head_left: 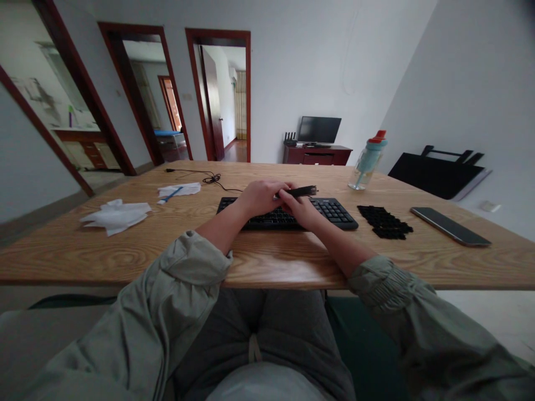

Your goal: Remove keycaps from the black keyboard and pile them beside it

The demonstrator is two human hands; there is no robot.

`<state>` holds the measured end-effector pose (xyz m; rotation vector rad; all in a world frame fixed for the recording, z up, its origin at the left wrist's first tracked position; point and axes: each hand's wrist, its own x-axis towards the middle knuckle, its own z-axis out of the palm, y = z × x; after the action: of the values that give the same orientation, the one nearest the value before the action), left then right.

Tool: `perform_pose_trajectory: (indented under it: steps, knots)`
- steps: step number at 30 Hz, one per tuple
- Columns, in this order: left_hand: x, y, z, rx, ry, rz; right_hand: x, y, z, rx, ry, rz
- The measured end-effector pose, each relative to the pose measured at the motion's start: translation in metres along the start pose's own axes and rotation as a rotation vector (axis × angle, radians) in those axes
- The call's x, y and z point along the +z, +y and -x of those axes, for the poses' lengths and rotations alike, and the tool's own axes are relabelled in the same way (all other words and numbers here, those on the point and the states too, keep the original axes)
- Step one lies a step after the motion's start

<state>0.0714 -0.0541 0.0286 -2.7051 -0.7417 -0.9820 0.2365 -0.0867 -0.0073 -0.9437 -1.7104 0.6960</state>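
A black keyboard [334,211] lies on the wooden table [125,250] in front of me. Both my hands are over its middle. My left hand [261,196] is curled closed around one end of a long black bar-shaped tool [303,191]. My right hand [301,210] rests below it on the keys, fingers closed round the same tool. A pile of loose black keycaps [384,221] lies just right of the keyboard.
A dark phone [449,225] lies at the right. A teal bottle with a red cap [368,161] stands behind the keycaps. White tissues [117,214] and a cloth with a blue pen [178,191] lie left; a black cable [209,178] trails behind.
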Motion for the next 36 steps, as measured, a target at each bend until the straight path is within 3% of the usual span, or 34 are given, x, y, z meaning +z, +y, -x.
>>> perform_pose_trajectory:
  steps: [7,11,15,17,19,22,26,29,32,36]
  knots:
    - [-0.033,-0.05,0.026,-0.427,0.251,0.059,0.007,0.009,0.005,-0.21,-0.213,0.801]
    - [-0.037,-0.067,0.04,-0.533,0.305,0.067,0.012,0.013,0.007,-0.203,-0.288,0.906]
    - [-0.035,-0.066,0.042,-0.531,0.334,0.07,0.01,0.001,0.011,-0.222,-0.246,0.954]
    - [-0.034,-0.063,0.041,-0.548,0.349,0.067,-0.001,-0.011,0.016,-0.227,-0.212,0.945]
    - [-0.033,-0.062,0.041,-0.556,0.356,0.058,-0.025,-0.023,0.026,-0.213,-0.163,0.904]
    - [-0.033,-0.061,0.041,-0.547,0.366,0.039,-0.089,-0.028,0.053,-0.108,-0.022,0.875]
    - [-0.031,-0.058,0.041,-0.555,0.353,0.046,-0.198,-0.004,0.104,0.36,0.346,0.921]
    - [-0.028,-0.056,0.04,-0.572,0.319,0.063,-0.256,0.021,0.142,0.553,0.522,0.944]
    - [-0.025,-0.055,0.04,-0.59,0.279,0.069,-0.277,0.038,0.164,0.686,0.535,0.947]
    - [-0.023,-0.057,0.042,-0.587,0.27,0.075,-0.274,0.046,0.167,0.711,0.436,0.972]
